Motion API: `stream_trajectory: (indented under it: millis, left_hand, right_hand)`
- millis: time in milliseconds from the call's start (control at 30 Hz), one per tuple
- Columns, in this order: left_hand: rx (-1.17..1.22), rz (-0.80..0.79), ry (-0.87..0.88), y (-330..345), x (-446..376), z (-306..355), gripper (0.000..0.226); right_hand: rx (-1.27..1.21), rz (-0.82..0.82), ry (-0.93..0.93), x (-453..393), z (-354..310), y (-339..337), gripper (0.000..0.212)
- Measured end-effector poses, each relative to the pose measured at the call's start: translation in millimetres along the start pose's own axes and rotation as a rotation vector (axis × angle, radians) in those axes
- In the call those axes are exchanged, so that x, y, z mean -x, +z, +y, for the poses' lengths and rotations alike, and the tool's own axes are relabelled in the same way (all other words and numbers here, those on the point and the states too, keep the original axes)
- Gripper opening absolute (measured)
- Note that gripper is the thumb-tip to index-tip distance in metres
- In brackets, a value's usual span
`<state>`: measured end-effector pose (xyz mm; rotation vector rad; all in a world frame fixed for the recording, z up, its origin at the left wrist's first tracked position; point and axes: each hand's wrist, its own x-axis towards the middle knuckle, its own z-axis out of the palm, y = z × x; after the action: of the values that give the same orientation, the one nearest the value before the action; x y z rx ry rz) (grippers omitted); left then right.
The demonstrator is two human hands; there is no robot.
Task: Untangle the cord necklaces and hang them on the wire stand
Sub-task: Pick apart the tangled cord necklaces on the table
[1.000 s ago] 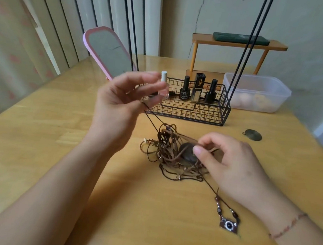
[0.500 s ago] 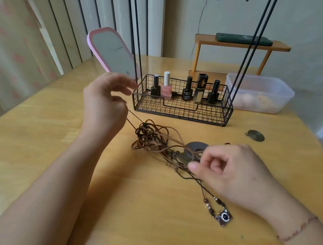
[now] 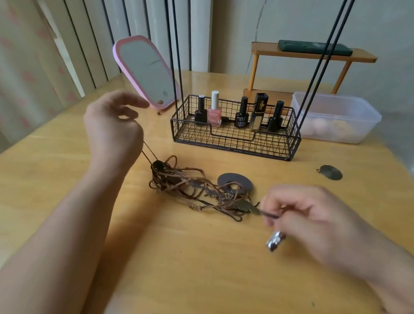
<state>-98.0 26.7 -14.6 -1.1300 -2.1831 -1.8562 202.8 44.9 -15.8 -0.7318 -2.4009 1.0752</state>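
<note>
Both hands, left [image 3: 113, 126] and right [image 3: 303, 215], pinch cords from the tangle [image 3: 193, 190], bare table [image 3: 191, 268] all around

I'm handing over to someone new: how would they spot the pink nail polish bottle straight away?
Find the black wire basket at the foot of the wire stand, behind the tangled cord necklaces. A row of bottles stands along its back wall. The pink nail polish bottle is second from the left, the only one with a pale pink body and white cap; its neighbours are black.
</note>
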Motion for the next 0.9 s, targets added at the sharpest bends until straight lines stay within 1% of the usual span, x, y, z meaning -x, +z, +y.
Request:
stream_trajectory:
  millis: [67,100,133,167,233,267,300,333,367,400,433,533,567,667,767,800,900]
  left_hand:
    - [-0.072,-0.112,0.083,6,8,3,0.058]
    - [-0.06,-0.205,0.155,7,13,5,0.055]
    - [-0.011,-0.332,0.23,8,17,7,0.05]
    - [0.059,-0.496,0.282,8,20,9,0.045]
    - [0.182,-0.86,0.298,4,24,12,0.034]
    - [0.2,-1.009,0.286,3,26,13,0.028]
    - [0.184,-1.122,0.28,3,27,14,0.023]
    - [0.152,-1.2,0.283,3,29,15,0.018]
    - [0.128,-1.251,0.285,4,31,15,0.014]
    - [0.117,-1.283,0.284,5,33,16,0.012]
    - [0.113,-1.307,0.281,5,35,16,0.011]
    - [0.087,-1.329,0.3,5,36,17,0.018]
    - [0.082,-1.328,0.306,5,37,17,0.02]
    - [0.078,-1.305,0.347,5,40,19,0.022]
    - [0.151,-1.246,0.369,7,45,24,0.029]
    - [0.179,-1.244,0.377,7,47,26,0.028]
    - [0.191,-1.275,0.379,10,57,29,0.014]
  right_hand:
    - [-0.372,0.068,-0.075,0,-4,-9,0.017]
    - [-0.544,0.114,-0.102,1,-5,-12,0.016]
    - [-0.693,0.16,-0.118,2,-5,-14,0.011]
    - [-0.82,0.203,-0.117,2,-4,-15,0.006]
    - [-1.004,0.254,-0.1,1,1,-19,0.013]
    - [-1.11,0.235,-0.11,1,7,-23,0.011]
    - [-1.237,0.184,-0.132,-1,12,-27,0.007]
    - [-1.389,0.094,-0.155,-4,16,-30,0.005]
    - [-1.522,0.017,-0.153,-6,20,-33,0.01]
    - [-1.594,0.007,-0.14,-6,23,-35,0.015]
    - [-1.619,0.035,-0.137,-5,26,-38,0.018]
    - [-1.651,0.05,-0.185,-4,33,-40,0.02]
    - [-1.654,0.062,-0.196,-3,35,-41,0.021]
    - [-1.639,0.143,-0.123,0,33,-44,0.022]
    - [-1.622,0.172,-0.208,-1,30,-45,0.024]
    - [-1.601,0.183,-0.238,-2,32,-42,0.026]
    - [-1.525,0.246,-0.259,-2,25,-41,0.034]
